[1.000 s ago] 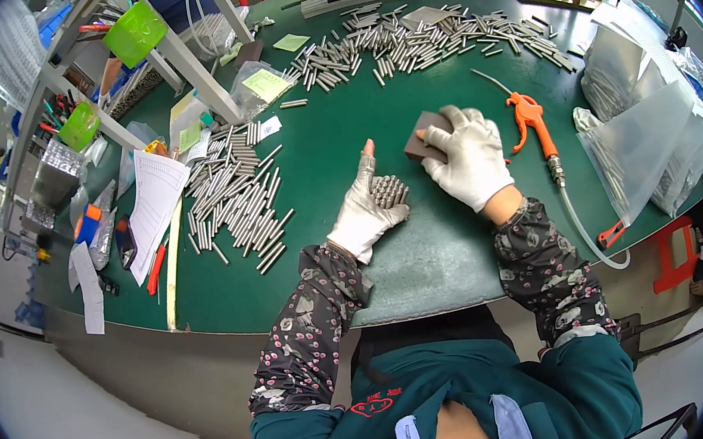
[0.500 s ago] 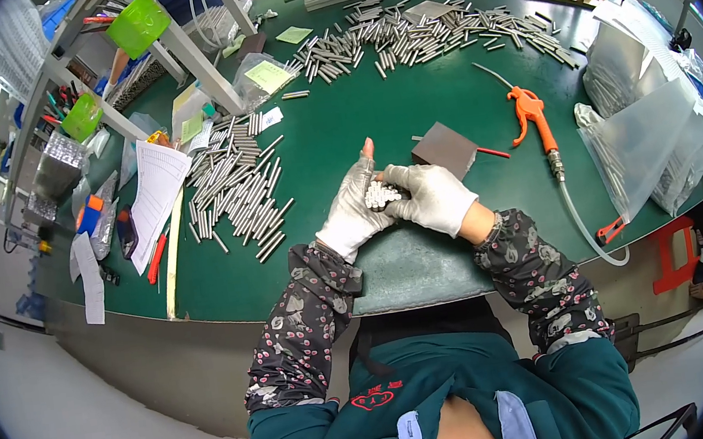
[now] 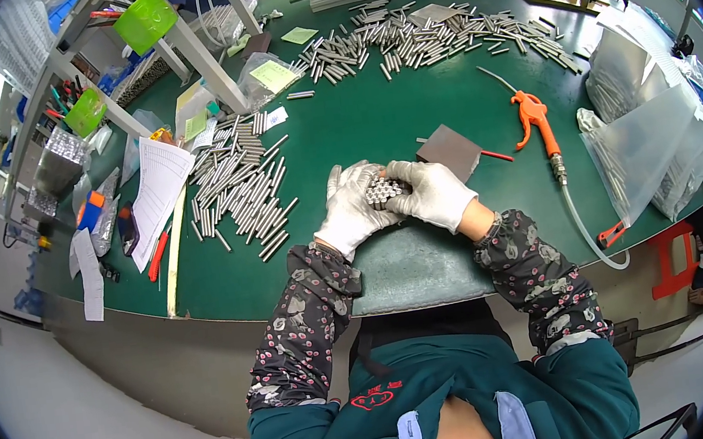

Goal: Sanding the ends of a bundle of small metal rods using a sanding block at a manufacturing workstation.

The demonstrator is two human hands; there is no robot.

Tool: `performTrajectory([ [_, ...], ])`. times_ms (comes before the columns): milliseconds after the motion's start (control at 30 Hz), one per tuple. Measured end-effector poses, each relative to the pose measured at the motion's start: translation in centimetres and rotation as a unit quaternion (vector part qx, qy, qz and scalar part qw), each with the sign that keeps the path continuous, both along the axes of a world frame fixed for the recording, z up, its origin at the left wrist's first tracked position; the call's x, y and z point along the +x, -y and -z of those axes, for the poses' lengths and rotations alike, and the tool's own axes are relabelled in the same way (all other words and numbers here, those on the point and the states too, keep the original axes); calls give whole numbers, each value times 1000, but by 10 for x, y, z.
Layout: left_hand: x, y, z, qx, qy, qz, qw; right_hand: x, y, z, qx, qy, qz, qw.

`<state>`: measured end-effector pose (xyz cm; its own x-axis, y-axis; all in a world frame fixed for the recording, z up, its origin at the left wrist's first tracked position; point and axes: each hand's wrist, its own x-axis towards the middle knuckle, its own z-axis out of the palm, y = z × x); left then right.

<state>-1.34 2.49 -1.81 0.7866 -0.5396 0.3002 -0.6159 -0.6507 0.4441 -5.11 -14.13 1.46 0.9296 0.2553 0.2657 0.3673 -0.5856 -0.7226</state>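
Note:
Between my two gloved hands is a tight bundle of metal pins, its round ends facing up. My left hand wraps the bundle from the left, and my right hand closes on its right side. Both wear whitish gloves, with some bare fingertip showing. Just beyond my right hand lies a dark grey-brown block, with a red stick poking out at its right. To the left of my hands, many loose pins lie in a heap on the green table.
Another wide heap of pins spreads along the far side. At right are an orange air gun with a hose and clear plastic bags. A paper sheet, an orange-red cutter and a grey shelf post stand left.
My left thumb, upright before, has folded in toward the bundle. The pin ends now show darker and more of them are visible. My right hand stays at the bundle.

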Motion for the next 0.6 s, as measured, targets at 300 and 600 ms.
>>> performTrajectory([
  [300, 3, -2, -3, -29, -35, 28, 999, 0, -2, 2, 17, -16, 20, 1000],
  [600, -2, 0, -4, 3, -9, 25, 1000, 0, 2, 5, 32, -35, 19, 999],
])
